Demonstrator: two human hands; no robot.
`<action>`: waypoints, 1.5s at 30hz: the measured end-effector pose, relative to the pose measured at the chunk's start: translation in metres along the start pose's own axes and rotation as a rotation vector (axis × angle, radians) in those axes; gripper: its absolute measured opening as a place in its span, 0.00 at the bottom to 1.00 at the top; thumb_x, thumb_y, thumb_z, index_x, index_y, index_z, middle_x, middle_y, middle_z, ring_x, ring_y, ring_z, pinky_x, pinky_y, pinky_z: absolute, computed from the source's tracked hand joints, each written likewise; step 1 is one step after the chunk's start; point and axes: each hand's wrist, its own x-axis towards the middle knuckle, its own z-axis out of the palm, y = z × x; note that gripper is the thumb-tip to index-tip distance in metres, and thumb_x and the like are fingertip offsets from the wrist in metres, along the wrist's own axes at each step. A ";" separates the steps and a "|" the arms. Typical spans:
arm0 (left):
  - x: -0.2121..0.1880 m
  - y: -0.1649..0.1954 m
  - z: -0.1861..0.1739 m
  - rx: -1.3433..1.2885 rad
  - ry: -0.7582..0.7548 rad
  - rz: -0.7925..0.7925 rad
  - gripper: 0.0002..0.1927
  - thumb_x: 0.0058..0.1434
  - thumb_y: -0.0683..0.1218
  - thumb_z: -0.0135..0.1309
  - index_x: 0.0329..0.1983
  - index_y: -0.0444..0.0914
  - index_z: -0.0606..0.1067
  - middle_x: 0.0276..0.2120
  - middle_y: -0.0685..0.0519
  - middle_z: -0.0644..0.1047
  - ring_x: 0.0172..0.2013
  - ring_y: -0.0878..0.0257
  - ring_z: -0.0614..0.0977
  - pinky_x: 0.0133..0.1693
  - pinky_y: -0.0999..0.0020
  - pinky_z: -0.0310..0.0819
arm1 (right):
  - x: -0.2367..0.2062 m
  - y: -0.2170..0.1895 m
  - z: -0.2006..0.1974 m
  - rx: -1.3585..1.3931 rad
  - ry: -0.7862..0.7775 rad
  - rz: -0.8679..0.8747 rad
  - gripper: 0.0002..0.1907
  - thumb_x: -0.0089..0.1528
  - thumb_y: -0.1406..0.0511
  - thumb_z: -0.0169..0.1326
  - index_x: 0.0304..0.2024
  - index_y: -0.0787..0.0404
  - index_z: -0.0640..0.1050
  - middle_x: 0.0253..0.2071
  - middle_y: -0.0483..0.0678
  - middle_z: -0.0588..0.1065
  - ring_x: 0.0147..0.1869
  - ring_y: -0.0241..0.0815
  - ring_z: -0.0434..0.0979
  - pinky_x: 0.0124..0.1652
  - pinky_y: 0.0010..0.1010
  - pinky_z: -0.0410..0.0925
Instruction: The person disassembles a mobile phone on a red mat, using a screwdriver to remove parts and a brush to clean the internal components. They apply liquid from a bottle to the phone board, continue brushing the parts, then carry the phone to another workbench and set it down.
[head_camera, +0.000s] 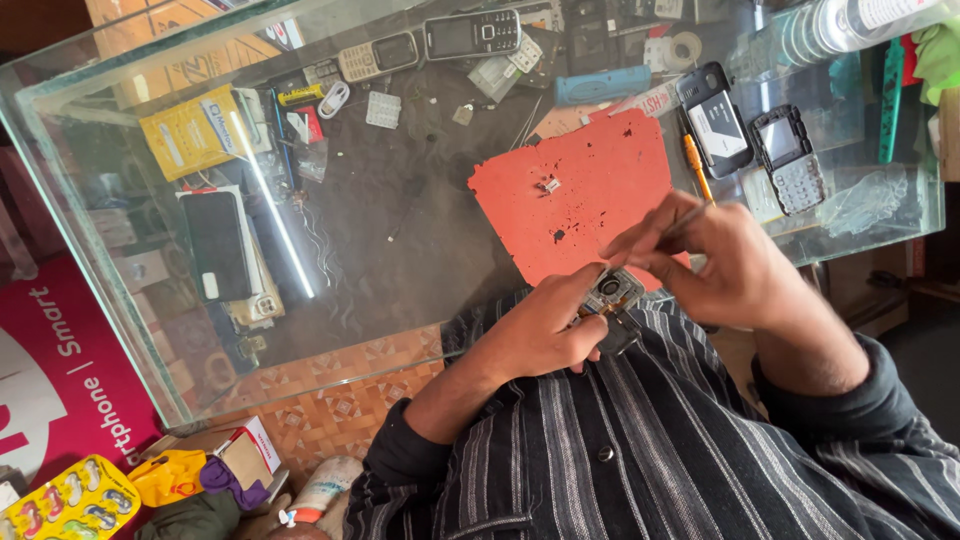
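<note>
Looking down from the head camera: the left hand (545, 325) is clenched around a small opened phone body (610, 297), its bare circuit board facing up, held just off the near edge of the glass counter (120, 290) and above the striped shirt (640, 450). The right hand (725, 265) pinches a thin metal tool (672, 226) between fingers and thumb, its tip down at the phone body's top edge. Just beyond both hands lies a red mat (590, 190) on the glass, with a tiny part (550, 185) resting on it. Further right sit an orange-handled screwdriver (695, 165) and two stripped phones (750, 135); several more handsets (430, 45) lie along the far side.
</note>
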 end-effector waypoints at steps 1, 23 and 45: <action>0.000 0.000 0.000 0.016 -0.010 0.002 0.30 0.60 0.40 0.45 0.67 0.27 0.61 0.24 0.47 0.77 0.20 0.61 0.82 0.24 0.66 0.77 | 0.000 0.004 -0.002 0.118 0.009 0.078 0.06 0.64 0.76 0.53 0.39 0.66 0.70 0.42 0.52 0.83 0.50 0.41 0.87 0.46 0.30 0.80; 0.003 -0.012 -0.004 0.056 -0.008 0.026 0.19 0.60 0.39 0.49 0.55 0.28 0.71 0.27 0.47 0.80 0.24 0.62 0.83 0.27 0.67 0.78 | -0.009 0.039 -0.014 0.461 -0.126 0.021 0.09 0.63 0.81 0.53 0.41 0.65 0.74 0.44 0.56 0.82 0.53 0.44 0.85 0.49 0.32 0.78; 0.010 -0.036 -0.015 -0.756 0.067 0.258 0.29 0.72 0.57 0.42 0.65 0.31 0.66 0.43 0.45 0.80 0.38 0.56 0.87 0.34 0.63 0.84 | -0.006 0.027 0.023 0.452 0.345 -0.373 0.06 0.72 0.77 0.50 0.47 0.66 0.67 0.44 0.59 0.78 0.58 0.56 0.84 0.57 0.55 0.77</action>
